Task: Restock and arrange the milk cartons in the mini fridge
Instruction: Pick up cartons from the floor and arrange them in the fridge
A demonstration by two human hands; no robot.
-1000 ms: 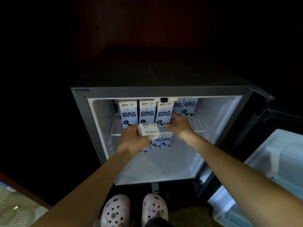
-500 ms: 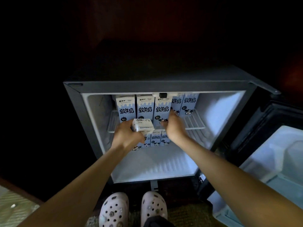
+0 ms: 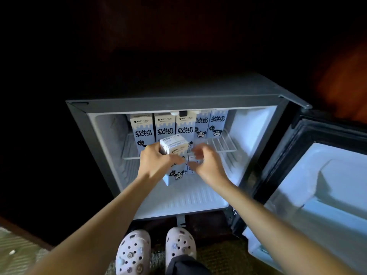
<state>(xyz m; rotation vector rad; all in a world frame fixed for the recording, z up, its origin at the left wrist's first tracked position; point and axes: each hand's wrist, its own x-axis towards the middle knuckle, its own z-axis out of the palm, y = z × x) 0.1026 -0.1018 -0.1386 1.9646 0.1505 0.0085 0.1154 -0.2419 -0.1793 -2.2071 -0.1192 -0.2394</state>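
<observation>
The mini fridge stands open on the floor. Several blue-and-white milk cartons stand in a row on its wire shelf. My left hand grips another milk carton, tilted, in front of that row at the shelf's front edge. Just right of it, my right hand is motion-blurred, its fingers curled around the white top of a lower carton that stands below the shelf. My hands hide most of the lower cartons.
The fridge door hangs open to the right, its white inner liner facing me. My feet in pale clogs stand just before the fridge floor. The room around is dark; a woven mat lies at the lower left.
My right hand left the shelf row and dropped to a lower carton. My left hand drew its carton slightly toward me and tipped it more upright. The view moved closer.
</observation>
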